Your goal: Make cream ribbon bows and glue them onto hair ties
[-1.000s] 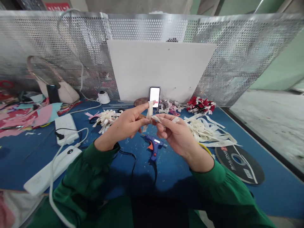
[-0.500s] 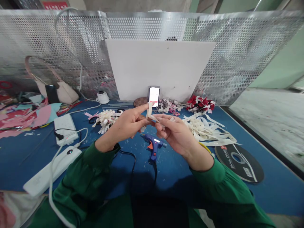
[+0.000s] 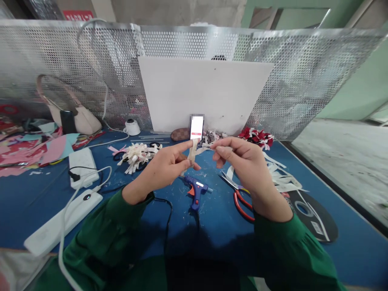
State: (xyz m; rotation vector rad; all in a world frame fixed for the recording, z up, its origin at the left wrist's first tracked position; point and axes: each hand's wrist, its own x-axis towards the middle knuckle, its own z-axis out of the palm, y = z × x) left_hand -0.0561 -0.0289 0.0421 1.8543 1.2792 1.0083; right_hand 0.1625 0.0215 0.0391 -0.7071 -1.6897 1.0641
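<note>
A cream ribbon (image 3: 192, 154) is looped over the index finger of my left hand (image 3: 165, 167), whose thumb presses on it lower down. From there a strip of the ribbon stretches right to the pinched fingertips of my right hand (image 3: 250, 169), apart from the left. Below the hands, a blue glue gun (image 3: 197, 194) lies on the table with its nozzle pointing up and left. Scissors with red handles (image 3: 241, 202) lie partly under my right wrist. A pile of cream ribbon strips (image 3: 283, 178) is partly hidden behind my right hand.
A lit phone (image 3: 197, 126) leans on a white board (image 3: 206, 93). Ribbon bows (image 3: 136, 155) lie left, red and white ones (image 3: 257, 136) back right. Power strips (image 3: 63, 222) with cables, a handbag (image 3: 86, 119) and a black ribbon reel (image 3: 315, 216) are on the blue table.
My right hand has moved right, away from my left, drawing the ribbon strip out between them. The scissors now show beside my right wrist. The view has tilted slightly upward.
</note>
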